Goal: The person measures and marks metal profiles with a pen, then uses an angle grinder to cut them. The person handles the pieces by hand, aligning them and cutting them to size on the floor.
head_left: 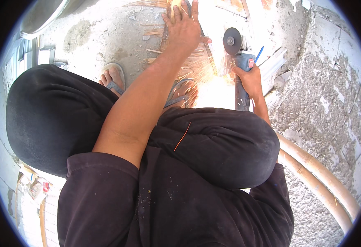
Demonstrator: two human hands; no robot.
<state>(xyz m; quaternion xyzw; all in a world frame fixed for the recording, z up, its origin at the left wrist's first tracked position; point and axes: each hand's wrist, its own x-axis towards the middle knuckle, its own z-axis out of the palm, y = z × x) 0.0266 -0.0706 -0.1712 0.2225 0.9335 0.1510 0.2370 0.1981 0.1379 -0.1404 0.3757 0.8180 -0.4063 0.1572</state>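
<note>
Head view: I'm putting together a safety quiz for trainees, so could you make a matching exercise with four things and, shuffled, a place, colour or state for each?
Column one
1. Left hand
2. Right hand
3. Disc
4. Tan poles

Column two
A. Round and dark
B. At the picture's lower right
C. Spread out near the picture's top edge
D. Wrapped around the grinder

Pairs: 1-C, 2-D, 3-A, 4-B.

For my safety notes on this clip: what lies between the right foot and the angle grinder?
In the head view, orange sparks and white glare lie between the right foot and the angle grinder; the glare hides what is underneath.
</note>
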